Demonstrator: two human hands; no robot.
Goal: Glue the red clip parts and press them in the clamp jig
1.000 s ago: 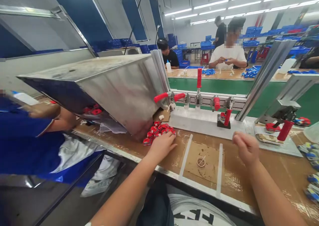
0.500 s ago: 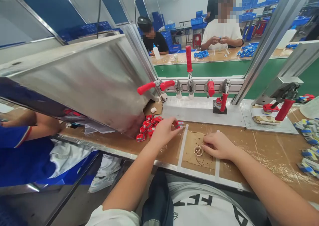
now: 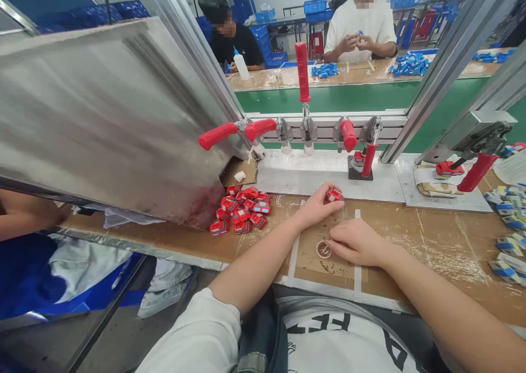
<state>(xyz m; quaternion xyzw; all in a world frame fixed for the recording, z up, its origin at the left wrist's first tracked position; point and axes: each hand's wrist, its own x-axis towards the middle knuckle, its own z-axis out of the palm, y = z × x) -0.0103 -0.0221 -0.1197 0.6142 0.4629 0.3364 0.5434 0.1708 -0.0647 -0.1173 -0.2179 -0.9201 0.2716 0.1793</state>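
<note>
My left hand (image 3: 315, 206) is closed on a small red plastic part (image 3: 334, 195), gripped between thumb and fingers above the work mat. To its right and nearer me, my right hand (image 3: 355, 241) rests low with its fingers drawn together. Its fingertips are at the rim of a small round dish (image 3: 324, 249) that has a thin line across it. What those fingers hold, if anything, is hidden. Beneath both hands lies a cardboard mat (image 3: 316, 269) edged by white strips. Several similar red parts (image 3: 240, 215) lie in a pile to the left.
Red-handled toggle clamps (image 3: 303, 82) line a metal rail behind the hands. Another clamp (image 3: 479, 170) stands at right, near grey, blue and yellow parts (image 3: 509, 247). A large metal housing (image 3: 102, 126) fills the left. Co-workers sit across the green-sided bench (image 3: 329, 99); an arm shows at far left.
My left hand has moved right, away from the red pile, carrying the red part to above the mat near my right hand. My right hand stays by the dish. The view has shifted slightly.
</note>
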